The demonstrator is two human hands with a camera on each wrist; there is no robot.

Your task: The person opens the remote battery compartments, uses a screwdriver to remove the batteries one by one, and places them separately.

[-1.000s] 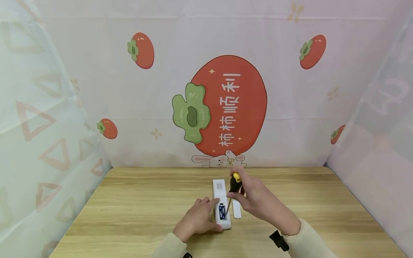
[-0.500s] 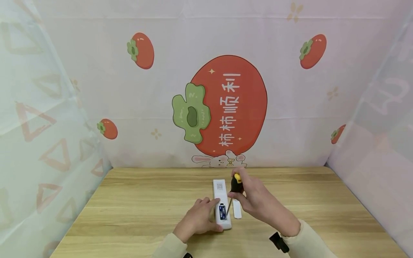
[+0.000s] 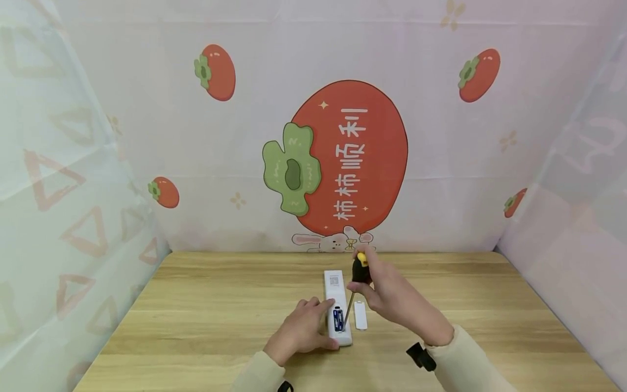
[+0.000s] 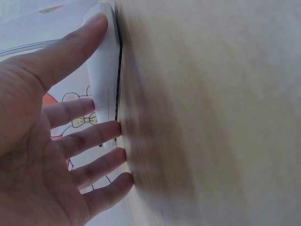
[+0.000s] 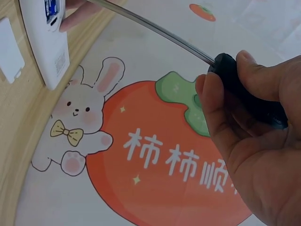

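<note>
Right hand [image 3: 394, 296] grips a screwdriver [image 3: 361, 272] over a white remote control [image 3: 333, 291]; left hand [image 3: 305, 326] rests against it

In the head view, the remote lies back side up on the wooden table [image 3: 220, 316], in the lower centre of the frame, its battery bay uncovered. Dark blue batteries [image 3: 338, 320] sit in the bay. The left hand, fingers mostly straight, touches the remote's left side, thumb at the near end. From the right, the other hand's fingers and thumb close round the screwdriver's black and yellow handle. Its shaft slants down to the bay's lower right edge; the exact contact is too small to tell. A white battery cover [image 3: 360, 316] lies just beside the remote, on its right. Behind stands a backdrop [image 3: 147, 65] printed with persimmons.

In the left wrist view, the remote fills a narrow strip at upper left, the thumb pressed on its upper end. The index fingertip meets its side, and the remaining fingers extend, spread, towards the table.

In the right wrist view, thumb and fingers wrap the handle at right. The shaft runs to the top edge, where its tip is out of frame; remote and cover show at upper left
</note>
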